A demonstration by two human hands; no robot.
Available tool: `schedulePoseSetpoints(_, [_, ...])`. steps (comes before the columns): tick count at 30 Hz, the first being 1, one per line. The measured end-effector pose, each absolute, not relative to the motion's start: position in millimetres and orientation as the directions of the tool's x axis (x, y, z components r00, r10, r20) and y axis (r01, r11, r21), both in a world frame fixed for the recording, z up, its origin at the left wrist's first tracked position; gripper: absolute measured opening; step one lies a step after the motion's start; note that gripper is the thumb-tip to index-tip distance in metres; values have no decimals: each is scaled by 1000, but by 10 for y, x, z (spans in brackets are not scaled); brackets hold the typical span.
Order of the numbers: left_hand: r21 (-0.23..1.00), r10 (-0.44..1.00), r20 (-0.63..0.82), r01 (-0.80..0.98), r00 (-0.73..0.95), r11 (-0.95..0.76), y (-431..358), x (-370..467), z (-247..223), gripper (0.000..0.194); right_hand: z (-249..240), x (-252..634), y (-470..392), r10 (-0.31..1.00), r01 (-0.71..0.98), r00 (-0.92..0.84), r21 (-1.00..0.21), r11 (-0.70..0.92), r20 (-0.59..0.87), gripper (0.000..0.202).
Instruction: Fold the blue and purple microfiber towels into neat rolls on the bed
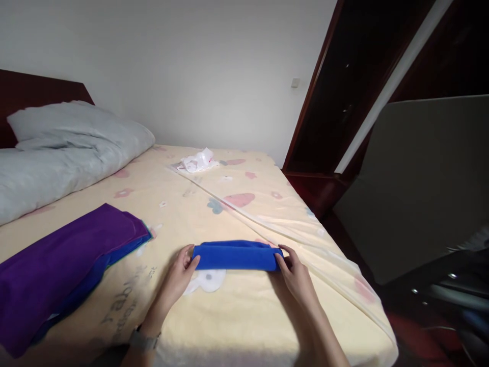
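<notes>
A folded blue cloth (237, 255) lies as a narrow strip on the cream patterned bedsheet (244, 316). My left hand (179, 278) grips its left end with thumb and fingers. My right hand (295, 272) grips its right end the same way. Both forearms reach in from the bottom edge, and a watch sits on my left wrist.
A stack of purple and blue cloths (57, 260) lies at the left. Grey pillows (64, 148) rest by the dark headboard. A crumpled white plastic bag (197, 161) sits at the far side. The bed's right edge drops beside a dark wooden door frame (317, 102) and a grey panel (424, 183).
</notes>
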State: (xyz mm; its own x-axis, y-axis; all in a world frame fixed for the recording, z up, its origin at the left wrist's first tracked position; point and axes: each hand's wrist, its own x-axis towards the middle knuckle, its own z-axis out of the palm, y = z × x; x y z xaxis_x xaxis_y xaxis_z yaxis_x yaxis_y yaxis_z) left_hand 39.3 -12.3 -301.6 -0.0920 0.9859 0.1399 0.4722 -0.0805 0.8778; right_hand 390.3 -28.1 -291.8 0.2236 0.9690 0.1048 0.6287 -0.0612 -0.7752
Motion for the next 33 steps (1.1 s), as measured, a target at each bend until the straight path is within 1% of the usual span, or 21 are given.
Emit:
schedulePoseSetpoints(2, [834,991,116,548,-63,-63,-150,342,-3006,51,-2911,3952,-325,982,685,180,-724,-80,62,43])
schedulePoseSetpoints(4, [748,994,111,660,-12,-76,-197,266,-2977,42,-2907,3995,-362,987,733,156,-674,-89,39,41])
schedulePoseSetpoints(6, [670,983,180,726,44,-156,-245,184,-2938,37,-2890,4029,-395,981,757,168,-650,-63,100,41])
schedulePoseSetpoints(8, [606,953,275,745,130,-277,-282,118,-2902,43,-2858,4057,-432,969,757,139,-653,27,202,41])
schedulePoseSetpoints(9, [576,934,304,745,188,-337,-295,97,-2890,50,-2840,4069,-452,968,748,81,-656,98,237,41])
schedulePoseSetpoints(11, [525,903,302,738,305,-425,-305,86,-2882,64,-2818,4084,-488,962,715,-91,-656,242,256,49])
schedulePoseSetpoints(13, [501,889,269,734,371,-458,-286,105,-2893,69,-2827,4082,-500,947,694,-206,-645,319,248,60])
schedulePoseSetpoints(15, [511,887,255,725,385,-462,-228,137,-2904,64,-2858,4063,-474,949,687,-190,-656,312,252,59])
schedulePoseSetpoints(17, [564,901,241,703,362,-433,-134,161,-2893,55,-2888,4038,-408,963,645,-122,-718,262,242,51])
schedulePoseSetpoints(20, [682,945,144,662,295,-310,57,178,-2824,39,-2893,4023,-242,989,523,-40,-840,145,145,40])
schedulePoseSetpoints(22, [718,965,65,660,253,-221,190,191,-2767,27,-2872,4036,-105,998,472,-28,-879,70,65,36])
schedulePoseSetpoints(23, [717,972,44,670,230,-191,250,201,-2745,26,-2859,4047,-39,999,472,-27,-881,42,33,35])
schedulePoseSetpoints(26, [699,984,74,696,162,-167,377,245,-2729,33,-2832,4070,119,1000,540,8,-842,-10,-7,37])
schedulePoseSetpoints(29, [715,982,99,676,158,-181,427,279,-2759,34,-2824,4044,196,996,657,85,-752,-57,-1,38])
schedulePoseSetpoints(31, [735,985,56,661,164,-152,448,280,-2779,34,-2822,4006,224,990,730,141,-676,-102,3,38])
schedulePoseSetpoints(33, [758,989,3,644,150,-100,474,266,-2798,35,-2826,3965,247,981,750,195,-645,-150,-1,38])
